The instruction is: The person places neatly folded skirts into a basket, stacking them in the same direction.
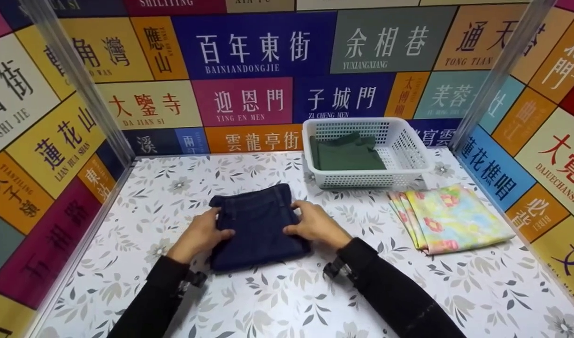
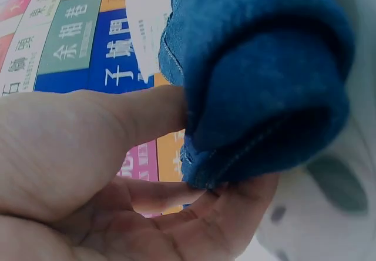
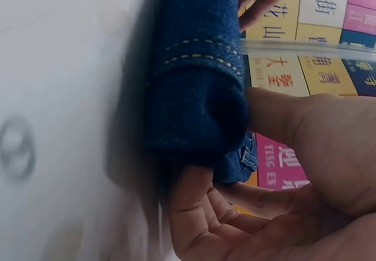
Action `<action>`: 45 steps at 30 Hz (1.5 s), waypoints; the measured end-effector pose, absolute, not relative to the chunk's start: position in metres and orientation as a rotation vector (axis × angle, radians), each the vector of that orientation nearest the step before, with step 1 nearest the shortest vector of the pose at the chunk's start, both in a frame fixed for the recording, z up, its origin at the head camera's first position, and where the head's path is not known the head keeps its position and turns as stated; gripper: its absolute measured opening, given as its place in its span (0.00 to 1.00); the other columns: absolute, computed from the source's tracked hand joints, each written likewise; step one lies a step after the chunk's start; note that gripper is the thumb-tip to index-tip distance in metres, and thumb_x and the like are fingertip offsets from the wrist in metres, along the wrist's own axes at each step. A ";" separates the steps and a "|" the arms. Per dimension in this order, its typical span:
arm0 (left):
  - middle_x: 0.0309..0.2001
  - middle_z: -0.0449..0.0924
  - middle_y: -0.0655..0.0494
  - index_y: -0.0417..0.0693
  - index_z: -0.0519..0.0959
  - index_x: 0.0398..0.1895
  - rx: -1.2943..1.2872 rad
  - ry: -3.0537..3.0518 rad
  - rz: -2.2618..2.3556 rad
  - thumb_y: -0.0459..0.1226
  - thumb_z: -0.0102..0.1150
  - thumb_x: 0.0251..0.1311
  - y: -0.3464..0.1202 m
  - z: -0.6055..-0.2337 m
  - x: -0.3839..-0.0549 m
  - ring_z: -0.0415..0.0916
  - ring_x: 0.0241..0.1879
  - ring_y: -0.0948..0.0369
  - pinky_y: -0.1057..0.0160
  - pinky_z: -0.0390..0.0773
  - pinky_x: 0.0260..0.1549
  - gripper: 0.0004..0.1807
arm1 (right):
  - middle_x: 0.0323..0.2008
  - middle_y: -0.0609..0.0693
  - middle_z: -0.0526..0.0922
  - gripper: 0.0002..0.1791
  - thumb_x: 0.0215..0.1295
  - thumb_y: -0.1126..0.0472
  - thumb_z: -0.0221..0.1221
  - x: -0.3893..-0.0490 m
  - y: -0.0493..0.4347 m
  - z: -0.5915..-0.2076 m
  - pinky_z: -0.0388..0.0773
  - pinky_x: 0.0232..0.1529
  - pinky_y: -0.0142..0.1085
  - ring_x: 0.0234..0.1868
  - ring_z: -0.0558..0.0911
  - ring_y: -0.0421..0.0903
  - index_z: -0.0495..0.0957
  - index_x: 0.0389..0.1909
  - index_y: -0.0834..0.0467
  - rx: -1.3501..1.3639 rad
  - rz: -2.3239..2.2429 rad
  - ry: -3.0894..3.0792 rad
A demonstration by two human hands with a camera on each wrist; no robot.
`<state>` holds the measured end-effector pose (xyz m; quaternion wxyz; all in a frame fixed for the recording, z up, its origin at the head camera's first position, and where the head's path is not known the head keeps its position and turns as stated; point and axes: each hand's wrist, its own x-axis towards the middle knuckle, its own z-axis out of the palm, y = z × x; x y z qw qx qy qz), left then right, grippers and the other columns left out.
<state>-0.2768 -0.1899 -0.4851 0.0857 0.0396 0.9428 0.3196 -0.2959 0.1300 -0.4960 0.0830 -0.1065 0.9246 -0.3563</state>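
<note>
A pair of dark blue jeans (image 1: 257, 230), folded into a compact rectangle with belt loops along its far edge, is over the patterned tabletop in the head view. My left hand (image 1: 200, 234) grips its left side, thumb on top. On the opposite side my right hand (image 1: 317, 225) holds the right edge the same way. In the left wrist view the thumb presses the rolled denim (image 2: 264, 96) from above while fingers (image 2: 247, 208) reach beneath it. Stitched denim (image 3: 197, 90) shows in the right wrist view, with fingers (image 3: 197, 208) tucked under its lower end.
Behind and right of the jeans stands a white plastic basket (image 1: 409, 162) with a folded dark green cloth (image 1: 348, 152) in it. A folded floral cloth (image 1: 460, 218) lies at the right. Colourful sign-printed walls (image 1: 249, 42) enclose the back and sides of the table (image 1: 268, 300).
</note>
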 end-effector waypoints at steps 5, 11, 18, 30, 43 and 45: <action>0.78 0.78 0.22 0.29 0.65 0.88 0.125 2.794 0.997 0.42 0.79 0.74 -0.172 -0.488 -0.279 0.77 0.80 0.31 0.33 0.74 0.85 0.49 | 0.58 0.62 0.94 0.36 0.66 0.54 0.84 -0.294 0.149 -0.496 0.90 0.67 0.58 0.57 0.92 0.58 0.82 0.72 0.58 -0.298 -1.091 2.750; 0.79 0.77 0.22 0.29 0.64 0.88 0.145 2.773 1.044 0.40 0.79 0.74 -0.153 -0.493 -0.283 0.77 0.81 0.31 0.34 0.74 0.85 0.49 | 0.53 0.61 0.96 0.38 0.67 0.56 0.83 -0.293 0.171 -0.497 0.91 0.65 0.58 0.52 0.95 0.55 0.79 0.75 0.61 -0.259 -1.155 2.700; 0.78 0.78 0.24 0.30 0.64 0.88 0.193 2.751 1.089 0.40 0.80 0.74 -0.137 -0.494 -0.286 0.77 0.80 0.32 0.35 0.74 0.86 0.49 | 0.46 0.61 0.95 0.38 0.69 0.59 0.79 -0.291 0.193 -0.496 0.91 0.51 0.45 0.42 0.94 0.50 0.76 0.76 0.62 -0.278 -1.271 2.625; 0.67 0.88 0.31 0.35 0.64 0.91 0.148 2.686 1.218 0.40 0.81 0.72 -0.136 -0.493 -0.285 0.88 0.66 0.40 0.37 0.82 0.77 0.51 | 0.51 0.65 0.94 0.40 0.76 0.68 0.72 -0.292 0.205 -0.502 0.95 0.44 0.39 0.39 0.94 0.46 0.65 0.83 0.65 -0.251 -1.600 2.288; 0.70 0.86 0.35 0.37 0.63 0.92 0.094 2.601 1.402 0.36 0.79 0.73 -0.143 -0.492 -0.283 0.87 0.69 0.42 0.42 0.87 0.73 0.50 | 0.76 0.73 0.83 0.42 0.78 0.74 0.66 -0.295 0.204 -0.502 0.96 0.59 0.45 0.71 0.88 0.63 0.65 0.89 0.58 -0.369 -1.730 2.219; 0.72 0.86 0.35 0.39 0.62 0.93 0.076 2.583 1.426 0.37 0.79 0.74 -0.144 -0.489 -0.282 0.87 0.68 0.44 0.43 0.86 0.74 0.50 | 0.76 0.72 0.83 0.42 0.78 0.75 0.65 -0.294 0.203 -0.501 0.95 0.59 0.43 0.73 0.87 0.64 0.65 0.89 0.58 -0.405 -1.749 2.203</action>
